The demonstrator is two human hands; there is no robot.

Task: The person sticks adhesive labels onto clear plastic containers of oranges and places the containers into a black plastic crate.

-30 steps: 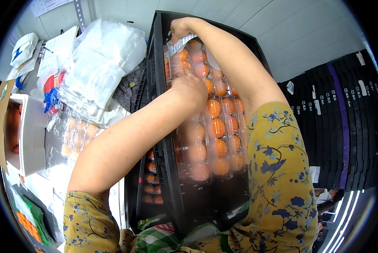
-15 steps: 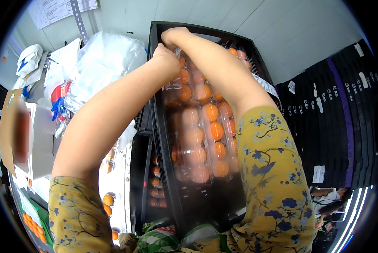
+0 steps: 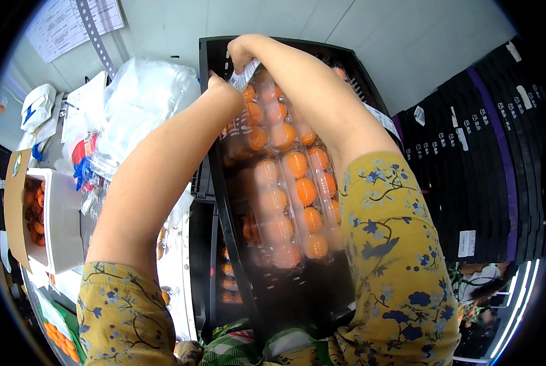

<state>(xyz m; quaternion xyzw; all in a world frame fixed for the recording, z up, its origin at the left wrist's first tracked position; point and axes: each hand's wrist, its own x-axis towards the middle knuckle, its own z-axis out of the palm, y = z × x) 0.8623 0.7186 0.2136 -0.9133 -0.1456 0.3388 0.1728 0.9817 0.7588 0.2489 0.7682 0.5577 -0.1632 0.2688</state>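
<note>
Head-worn fisheye, steeply downward, close over crate (image 3: 224, 183)

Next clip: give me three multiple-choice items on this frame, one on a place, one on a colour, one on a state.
1. Where does the clear fruit pack lie?
A. in the black crate
B. in the white box
C. on the floor

2. What colour is the fruit in it?
A. green
B. orange
C. purple

3. What are both hands doing?
A. hanging free
B. gripping the pack's far end
C. holding a knife

Answers:
1 A, crate walls flank the pack.
2 B, rows of orange fruit show through the plastic.
3 B, left hand and right hand meet at its far edge.
</note>
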